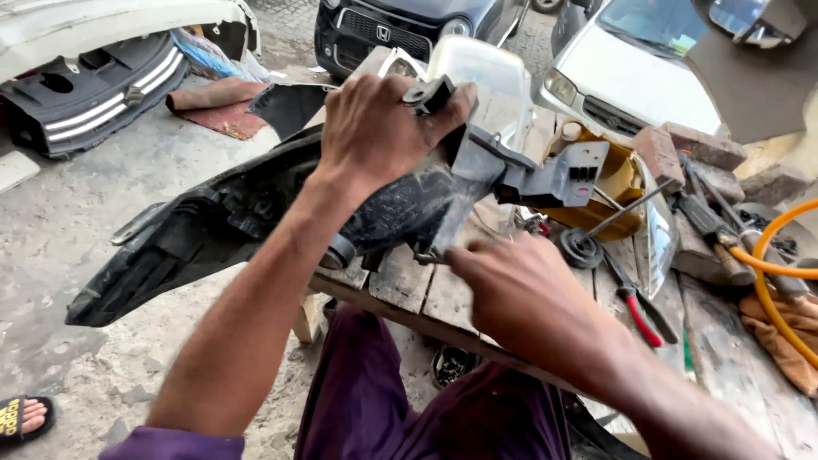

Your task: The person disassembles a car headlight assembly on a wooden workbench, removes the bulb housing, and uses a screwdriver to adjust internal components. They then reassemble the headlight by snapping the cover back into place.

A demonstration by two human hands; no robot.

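Head view: left hand (375, 128) clamped over black headlamp housing (256, 204), long axis running left-down to right-up across wooden bench (409, 290). Right hand (520, 298) nearer, fingertips pinched at small fastener (429, 255) beneath housing's underside.

1. A small silver badge (383, 32) is sitting in the middle of the black grille of the dark car parked at the top, just beyond the workbench.
2. A second small silver badge (134, 95) is showing at the centre of the loose dark bumper lying on the ground at the upper left.
3. A crumpled printed bag (203, 56), mostly blue with other colours, is lying behind that bumper.
4. A black sandal strap (19, 417) with pale lettering is crossing a foot at the bottom left corner.
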